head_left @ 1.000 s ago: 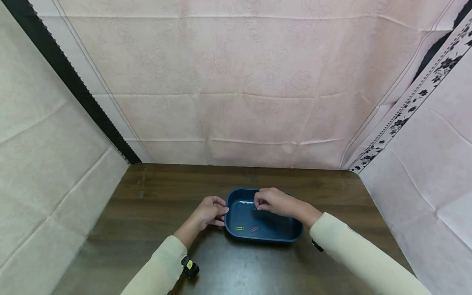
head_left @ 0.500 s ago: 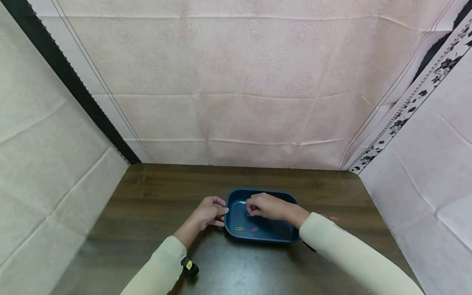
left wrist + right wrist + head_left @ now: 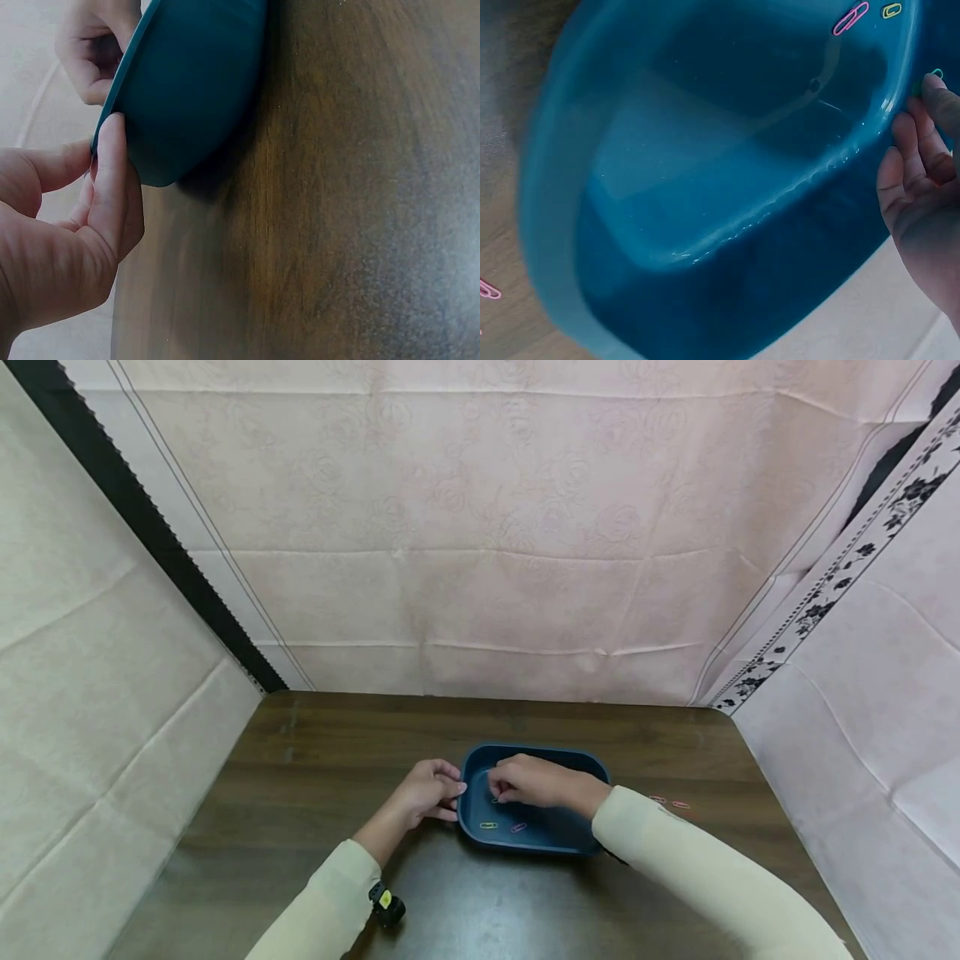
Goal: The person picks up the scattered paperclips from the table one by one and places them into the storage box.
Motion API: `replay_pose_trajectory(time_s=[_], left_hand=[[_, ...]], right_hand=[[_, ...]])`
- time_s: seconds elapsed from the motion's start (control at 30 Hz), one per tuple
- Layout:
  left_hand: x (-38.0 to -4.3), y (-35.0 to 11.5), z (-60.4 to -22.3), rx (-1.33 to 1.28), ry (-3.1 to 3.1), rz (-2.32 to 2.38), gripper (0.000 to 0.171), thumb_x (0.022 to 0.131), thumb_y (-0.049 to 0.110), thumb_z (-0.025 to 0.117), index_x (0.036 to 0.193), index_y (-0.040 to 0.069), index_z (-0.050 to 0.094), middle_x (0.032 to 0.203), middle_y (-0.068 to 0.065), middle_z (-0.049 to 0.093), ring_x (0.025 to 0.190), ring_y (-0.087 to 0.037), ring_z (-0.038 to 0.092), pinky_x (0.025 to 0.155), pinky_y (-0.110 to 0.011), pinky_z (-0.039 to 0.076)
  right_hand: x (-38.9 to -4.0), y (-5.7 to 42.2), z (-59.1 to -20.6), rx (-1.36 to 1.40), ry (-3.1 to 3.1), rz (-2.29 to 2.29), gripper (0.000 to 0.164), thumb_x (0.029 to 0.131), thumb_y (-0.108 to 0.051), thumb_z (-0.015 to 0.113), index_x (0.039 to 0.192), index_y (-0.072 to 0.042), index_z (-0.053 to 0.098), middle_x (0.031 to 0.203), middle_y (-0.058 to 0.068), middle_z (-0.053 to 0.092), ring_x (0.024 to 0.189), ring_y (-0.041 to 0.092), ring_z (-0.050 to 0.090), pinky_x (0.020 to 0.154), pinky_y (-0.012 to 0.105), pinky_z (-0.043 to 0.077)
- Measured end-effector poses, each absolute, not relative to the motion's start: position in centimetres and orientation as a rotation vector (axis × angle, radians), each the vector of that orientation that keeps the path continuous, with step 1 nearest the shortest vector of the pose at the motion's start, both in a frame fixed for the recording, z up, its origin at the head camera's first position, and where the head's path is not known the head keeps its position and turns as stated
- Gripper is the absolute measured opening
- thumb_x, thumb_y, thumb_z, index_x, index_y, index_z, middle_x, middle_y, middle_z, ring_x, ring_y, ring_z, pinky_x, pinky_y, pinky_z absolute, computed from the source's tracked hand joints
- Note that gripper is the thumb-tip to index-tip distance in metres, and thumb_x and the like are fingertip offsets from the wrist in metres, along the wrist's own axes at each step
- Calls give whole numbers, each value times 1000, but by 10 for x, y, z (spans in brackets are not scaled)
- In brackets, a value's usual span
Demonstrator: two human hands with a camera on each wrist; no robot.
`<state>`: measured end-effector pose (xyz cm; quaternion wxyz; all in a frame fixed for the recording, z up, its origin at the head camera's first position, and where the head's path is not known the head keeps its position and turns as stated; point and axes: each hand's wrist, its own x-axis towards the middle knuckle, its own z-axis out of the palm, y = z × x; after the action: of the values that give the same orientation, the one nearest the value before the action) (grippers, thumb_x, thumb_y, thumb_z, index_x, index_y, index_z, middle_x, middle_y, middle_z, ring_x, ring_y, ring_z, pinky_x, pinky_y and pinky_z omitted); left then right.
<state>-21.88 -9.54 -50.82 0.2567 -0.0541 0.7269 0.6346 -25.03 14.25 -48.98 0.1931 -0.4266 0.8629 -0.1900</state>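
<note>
A blue tray (image 3: pixel 555 839) stands on the wooden table. My left hand (image 3: pixel 431 792) pinches its left rim between thumb and fingers, as the left wrist view shows up close. Over the left part of the tray, my right hand (image 3: pixel 536 781) pinches a small green paper clip (image 3: pixel 938 73) between thumb and fingertip. Below that hand, a yellow paper clip (image 3: pixel 488 825) and a pink paper clip (image 3: pixel 518 827) lie apart on the tray floor. Both also show near the top of the right wrist view.
Pinkish paper clips (image 3: pixel 680 805) lie on the table right of the tray, beside the right sleeve (image 3: pixel 675 843). Pale cloth walls (image 3: pixel 487 568) enclose the table (image 3: pixel 337 735) at the back and both sides.
My right hand has moved left across the tray with the green paper clip, uncovering the paper clips on the table at the right. The left hand has stayed on the rim.
</note>
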Motion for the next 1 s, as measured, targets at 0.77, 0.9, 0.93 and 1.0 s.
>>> replay_pose_trajectory(time_s=[0.77, 0.9, 0.93, 1.0], left_hand=[[-220, -95, -510, -133, 1957, 1731, 24, 102, 10, 64, 122, -1, 57, 102, -19, 64, 73, -19, 63, 66, -35, 65], [-220, -96, -510, -143, 1954, 1733, 24, 102, 9, 64, 122, -1, 57, 100, -18, 64, 74, -19, 62, 66, -35, 65], [-220, -96, -509, -145, 1952, 1734, 24, 102, 9, 64, 122, -1, 57, 99, -18, 63, 74, -19, 62, 66, -35, 65], [-219, -96, -509, -144, 1953, 1735, 24, 101, 9, 65, 122, -1, 57, 98, -17, 63, 74, -19, 62, 66, -35, 65]], right_hand=[[-265, 121, -505, -1185, 2366, -415, 3, 99, -18, 71, 98, -15, 70, 86, -8, 61, 76, 4, 57, 70, 17, 53], [-265, 117, -506, -1181, 2359, -393, 1, 98, -16, 72, 99, -16, 70, 87, -8, 62, 77, 3, 58, 73, 16, 53], [-265, 117, -506, -1178, 2361, -387, 2, 98, -16, 72, 98, -17, 70, 87, -9, 62, 77, 3, 58, 73, 16, 53], [-265, 115, -506, -1173, 2362, -384, 5, 98, -15, 72, 97, -19, 71, 88, -9, 63, 78, 4, 58, 74, 16, 53]])
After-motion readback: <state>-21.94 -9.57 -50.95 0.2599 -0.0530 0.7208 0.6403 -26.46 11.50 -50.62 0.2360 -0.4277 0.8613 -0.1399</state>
